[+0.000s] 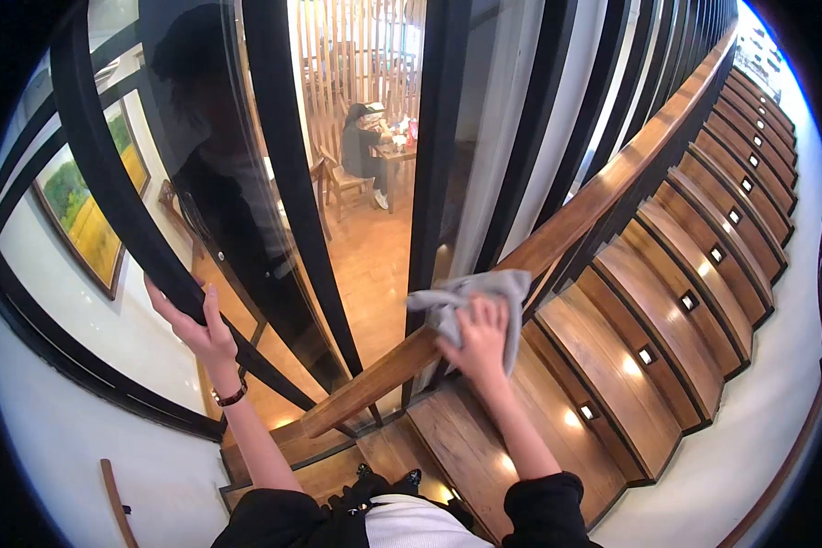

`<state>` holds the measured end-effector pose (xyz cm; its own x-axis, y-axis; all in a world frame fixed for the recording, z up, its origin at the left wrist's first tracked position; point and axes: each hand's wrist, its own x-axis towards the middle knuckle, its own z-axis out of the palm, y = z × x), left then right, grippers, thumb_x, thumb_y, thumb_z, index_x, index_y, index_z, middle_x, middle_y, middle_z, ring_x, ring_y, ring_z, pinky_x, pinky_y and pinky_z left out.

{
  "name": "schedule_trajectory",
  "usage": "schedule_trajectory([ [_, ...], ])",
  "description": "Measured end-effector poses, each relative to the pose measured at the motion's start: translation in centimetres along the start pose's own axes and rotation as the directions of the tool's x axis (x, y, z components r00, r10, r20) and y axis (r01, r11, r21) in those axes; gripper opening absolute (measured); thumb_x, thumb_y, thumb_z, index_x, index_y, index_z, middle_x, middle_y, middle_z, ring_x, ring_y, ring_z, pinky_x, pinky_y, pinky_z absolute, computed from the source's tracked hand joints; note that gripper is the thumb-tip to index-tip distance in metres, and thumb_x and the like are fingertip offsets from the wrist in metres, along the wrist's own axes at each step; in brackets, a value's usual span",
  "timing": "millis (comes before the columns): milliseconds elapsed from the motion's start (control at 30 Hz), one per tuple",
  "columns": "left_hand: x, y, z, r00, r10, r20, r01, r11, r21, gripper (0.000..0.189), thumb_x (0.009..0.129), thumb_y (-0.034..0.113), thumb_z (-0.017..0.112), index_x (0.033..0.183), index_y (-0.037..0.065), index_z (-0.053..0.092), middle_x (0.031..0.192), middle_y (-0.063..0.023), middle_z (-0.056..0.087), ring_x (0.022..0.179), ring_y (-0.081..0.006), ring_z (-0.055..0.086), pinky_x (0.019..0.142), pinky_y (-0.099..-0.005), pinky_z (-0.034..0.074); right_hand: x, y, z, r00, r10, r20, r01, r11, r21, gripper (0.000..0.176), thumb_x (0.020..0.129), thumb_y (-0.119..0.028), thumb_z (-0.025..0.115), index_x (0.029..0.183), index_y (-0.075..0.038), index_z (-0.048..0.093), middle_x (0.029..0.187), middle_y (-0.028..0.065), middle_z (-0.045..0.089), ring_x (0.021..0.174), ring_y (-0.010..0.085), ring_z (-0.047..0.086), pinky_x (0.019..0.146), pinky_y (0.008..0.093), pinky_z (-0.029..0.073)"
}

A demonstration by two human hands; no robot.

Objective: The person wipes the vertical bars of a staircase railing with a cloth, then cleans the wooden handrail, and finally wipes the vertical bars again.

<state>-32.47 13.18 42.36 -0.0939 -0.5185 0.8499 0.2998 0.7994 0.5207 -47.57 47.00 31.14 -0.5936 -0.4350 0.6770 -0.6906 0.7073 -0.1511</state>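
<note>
My right hand (478,336) presses a grey cloth (466,294) flat against the wooden handrail (603,192) of a staircase. The cloth drapes over the rail under my palm. My left hand (196,321) is wrapped around a black vertical baluster (119,201) to the left, at about the same height. A bracelet sits on that wrist. My dark sleeves show at the bottom of the view.
Wooden steps (667,301) with small lights climb to the upper right beside a white wall. More black balusters (438,146) and glass stand behind the rail. Below, a person sits at a table (370,151) on a wood floor. A framed painting (82,210) hangs left.
</note>
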Motion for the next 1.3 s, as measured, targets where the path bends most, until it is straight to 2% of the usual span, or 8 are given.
schedule_trajectory([
  [100, -0.6, -1.2, -0.2, 1.000, 0.015, -0.008, -0.015, 1.000, -0.026, 0.074, 0.088, 0.006, 0.060, 0.151, 0.001, 0.023, 0.128, -0.0197, 0.051, 0.099, -0.0247, 0.058, 0.090, -0.0356, 0.047, 1.7, 1.2, 0.2, 0.982, 0.089, -0.169, -0.109, 0.987, -0.114, 0.049, 0.068, -0.034, 0.079, 0.104, -0.005, 0.064, 0.116, 0.0170, 0.053, 0.127, 0.0342, 0.044, 0.116, 0.0599, 0.018],
  [300, -0.4, -0.8, -0.3, 1.000, -0.009, 0.022, 0.010, 0.999, -0.042, 0.074, 0.089, 0.003, 0.058, 0.153, 0.003, 0.021, 0.142, -0.0194, 0.042, 0.101, -0.0248, 0.056, 0.094, -0.0361, 0.046, -3.4, -6.4, 4.4, 0.987, 0.112, 0.113, -0.084, 0.971, -0.225, 0.056, 0.069, -0.037, 0.078, 0.112, -0.006, 0.060, 0.126, 0.0172, 0.050, 0.138, 0.0352, 0.035, 0.116, 0.0672, 0.015],
  [500, -0.5, -1.0, -0.2, 1.000, 0.002, 0.007, -0.002, 0.999, -0.049, 0.074, 0.089, 0.004, 0.058, 0.153, 0.003, 0.021, 0.140, -0.0192, 0.043, 0.101, -0.0243, 0.056, 0.093, -0.0354, 0.046, -13.1, -17.0, 10.2, 0.892, -0.235, 0.385, 0.311, 0.939, -0.149, 0.051, 0.078, -0.040, 0.066, 0.120, -0.012, 0.057, 0.131, 0.0129, 0.048, 0.140, 0.0362, 0.033, 0.113, 0.0675, 0.020],
  [600, -0.4, -1.5, -0.5, 0.999, -0.024, 0.035, 0.025, 0.999, -0.044, 0.075, 0.089, 0.004, 0.057, 0.154, 0.003, 0.021, 0.139, -0.0185, 0.044, 0.101, -0.0240, 0.056, 0.092, -0.0352, 0.046, -15.8, -19.5, 13.3, 0.801, -0.507, 0.319, 0.514, 0.855, 0.069, 0.053, 0.076, -0.036, 0.070, 0.121, -0.011, 0.057, 0.129, 0.0127, 0.049, 0.139, 0.0348, 0.035, 0.114, 0.0634, 0.023],
  [800, 0.2, -0.7, -0.1, 0.999, 0.041, 0.018, -0.041, 0.999, -0.022, 0.076, 0.088, 0.003, 0.057, 0.154, 0.002, 0.020, 0.133, -0.0181, 0.047, 0.098, -0.0231, 0.056, 0.090, -0.0354, 0.047, -14.2, -19.1, 13.2, 0.783, -0.514, 0.352, 0.308, 0.811, 0.498, 0.060, 0.074, -0.033, 0.076, 0.125, -0.008, 0.056, 0.127, 0.0123, 0.050, 0.135, 0.0347, 0.038, 0.116, 0.0579, 0.025],
  [1100, 0.5, -0.2, 0.1, 1.000, 0.028, 0.008, -0.028, 1.000, -0.011, 0.074, 0.088, 0.006, 0.059, 0.152, 0.000, 0.022, 0.138, -0.0209, 0.044, 0.100, -0.0260, 0.058, 0.089, -0.0358, 0.048, -12.7, -19.1, 12.5, 0.790, -0.491, 0.367, 0.370, 0.859, 0.354, 0.052, 0.075, -0.029, 0.074, 0.121, -0.010, 0.059, 0.126, 0.0128, 0.050, 0.137, 0.0376, 0.037, 0.116, 0.0581, 0.023],
  [1200, 0.5, 0.2, 0.3, 0.999, 0.032, 0.002, -0.032, 0.999, -0.029, 0.072, 0.089, 0.003, 0.056, 0.152, 0.001, 0.022, 0.116, -0.0159, 0.053, 0.092, -0.0223, 0.054, 0.087, -0.0343, 0.046, -13.0, -20.8, 14.7, 0.756, -0.535, 0.377, 0.403, 0.835, 0.375, 0.052, 0.073, -0.027, 0.075, 0.119, -0.009, 0.060, 0.127, 0.0129, 0.049, 0.138, 0.0373, 0.036, 0.117, 0.0582, 0.023],
  [1300, 0.7, -0.1, 0.0, 0.999, 0.024, 0.036, -0.023, 1.000, -0.012, 0.074, 0.088, 0.006, 0.059, 0.152, 0.000, 0.021, 0.135, -0.0201, 0.045, 0.096, -0.0242, 0.057, 0.089, -0.0357, 0.047, -13.3, -19.7, 14.5, 0.768, -0.548, 0.332, 0.380, 0.807, 0.453, 0.053, 0.071, -0.025, 0.077, 0.118, -0.008, 0.060, 0.131, 0.0135, 0.049, 0.139, 0.0361, 0.035, 0.117, 0.0548, 0.025],
])
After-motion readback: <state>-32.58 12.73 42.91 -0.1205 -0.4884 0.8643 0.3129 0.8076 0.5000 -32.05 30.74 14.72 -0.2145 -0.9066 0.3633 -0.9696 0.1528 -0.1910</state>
